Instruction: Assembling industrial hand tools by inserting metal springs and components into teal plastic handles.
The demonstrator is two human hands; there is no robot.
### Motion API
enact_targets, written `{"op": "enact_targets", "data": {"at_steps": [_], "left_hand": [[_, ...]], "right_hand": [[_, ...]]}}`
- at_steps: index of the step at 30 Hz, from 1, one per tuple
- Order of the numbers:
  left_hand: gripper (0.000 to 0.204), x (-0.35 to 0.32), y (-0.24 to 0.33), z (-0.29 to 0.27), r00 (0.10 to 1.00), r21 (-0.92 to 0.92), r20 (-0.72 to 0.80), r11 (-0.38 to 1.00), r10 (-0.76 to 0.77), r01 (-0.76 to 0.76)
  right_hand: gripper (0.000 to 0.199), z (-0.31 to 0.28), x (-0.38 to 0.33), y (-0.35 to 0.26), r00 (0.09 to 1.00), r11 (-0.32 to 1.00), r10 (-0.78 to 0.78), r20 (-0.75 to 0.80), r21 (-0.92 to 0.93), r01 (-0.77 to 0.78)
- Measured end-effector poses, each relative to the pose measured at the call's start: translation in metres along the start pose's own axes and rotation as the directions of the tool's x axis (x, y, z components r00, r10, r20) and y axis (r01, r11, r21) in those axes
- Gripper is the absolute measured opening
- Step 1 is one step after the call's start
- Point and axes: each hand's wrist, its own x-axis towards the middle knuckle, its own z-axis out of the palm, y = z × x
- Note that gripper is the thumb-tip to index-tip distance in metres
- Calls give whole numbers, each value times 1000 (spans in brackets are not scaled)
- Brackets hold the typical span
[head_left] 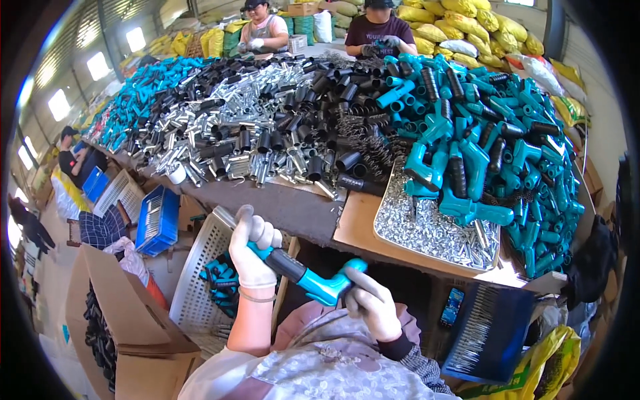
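A teal angled plastic housing with a black sleeve spans the space between my two gloved hands, above my lap. My left hand is closed round its far-left end, where a silver metal tube sticks out past the fingers. My right hand grips the bent teal end at the lower right with fingers and thumb. How the tube joins the housing is hidden under the left glove. Ahead on the bench, a tray of small shiny metal parts has several similar teal housings lying over its far edge.
Black sleeves and silver tubes are heaped across the bench, with springs beside them. Below stand a white perforated basket with teal parts, a cardboard box, and a blue bin of metal pins. Two people work across the bench.
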Motion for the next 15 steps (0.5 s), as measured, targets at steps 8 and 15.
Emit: {"op": "enact_targets", "data": {"at_steps": [8, 15], "left_hand": [[17, 0, -12, -5, 996, 10, -89, 1000, 5, -4], [12, 21, -21, -25, 996, -26, -90, 999, -21, 19]], "right_hand": [[47, 4, -4, -17, 994, 993, -71, -86, -98, 63], [38, -12, -1, -8, 936, 919, -264, 231, -233, 317]]}}
